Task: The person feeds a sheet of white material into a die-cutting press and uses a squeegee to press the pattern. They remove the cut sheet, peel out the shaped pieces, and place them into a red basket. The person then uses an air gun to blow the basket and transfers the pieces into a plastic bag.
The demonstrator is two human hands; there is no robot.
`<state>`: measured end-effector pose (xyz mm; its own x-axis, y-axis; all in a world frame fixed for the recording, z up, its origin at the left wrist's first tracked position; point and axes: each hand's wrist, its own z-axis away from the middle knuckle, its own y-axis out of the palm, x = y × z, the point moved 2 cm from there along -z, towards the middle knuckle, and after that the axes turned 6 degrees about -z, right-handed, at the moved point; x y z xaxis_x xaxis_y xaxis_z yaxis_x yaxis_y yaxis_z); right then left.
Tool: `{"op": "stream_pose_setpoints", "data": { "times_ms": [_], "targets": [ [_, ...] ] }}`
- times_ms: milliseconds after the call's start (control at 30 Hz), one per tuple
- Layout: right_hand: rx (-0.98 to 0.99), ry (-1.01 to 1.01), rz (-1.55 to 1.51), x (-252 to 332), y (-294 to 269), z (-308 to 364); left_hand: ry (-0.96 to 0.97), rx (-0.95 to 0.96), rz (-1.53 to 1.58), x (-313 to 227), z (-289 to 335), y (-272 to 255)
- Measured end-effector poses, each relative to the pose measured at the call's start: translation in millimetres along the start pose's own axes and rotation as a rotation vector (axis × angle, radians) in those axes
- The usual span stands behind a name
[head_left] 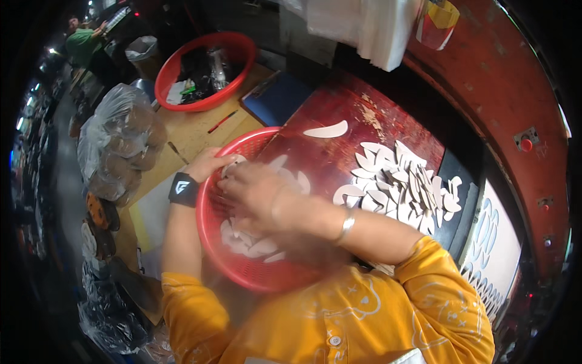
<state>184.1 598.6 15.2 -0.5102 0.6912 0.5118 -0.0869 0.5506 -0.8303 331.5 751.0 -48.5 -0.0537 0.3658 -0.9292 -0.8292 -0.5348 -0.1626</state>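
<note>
A red perforated plastic basket stands close in front of me, with pale, flat, crescent-shaped pieces lying loose inside. My left hand, with a black band round its wrist, is at the basket's far left rim. Its thumb and fingers are closed together by a pale bit that I cannot make out. Over the basket, my right hand reaches across to the left, its curled fingers close to the left hand. Motion smears it, and whatever lies under its fingers is hidden. A bangle circles the right wrist.
Right of the basket, a worn dark-red board bears a heap of similar pieces and a single piece. Beyond are a red basin, a blue clipboard and a red pen. Bagged goods stand left; a red machine looms right.
</note>
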Motion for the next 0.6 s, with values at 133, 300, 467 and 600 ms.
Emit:
{"op": "stream_pose_setpoints", "data": {
  "times_ms": [133, 300, 467, 600],
  "targets": [
    [-0.154, 0.305, 0.130, -100, -72, 39, -0.109, -0.100, -0.086, -3, 2, -1],
    [-0.086, 0.608, 0.097, -116, -28, 68, -0.070, -0.099, -0.078, 3, -2, -2],
    [0.145, 0.162, 0.102, -8, 39, 50, -0.043, -0.016, 0.287, 19, 6, -1],
    [-0.048, 0.116, -0.253, 22, 10, 76, -0.025, -0.024, 0.112, 30, 16, -12]
  ]
}}
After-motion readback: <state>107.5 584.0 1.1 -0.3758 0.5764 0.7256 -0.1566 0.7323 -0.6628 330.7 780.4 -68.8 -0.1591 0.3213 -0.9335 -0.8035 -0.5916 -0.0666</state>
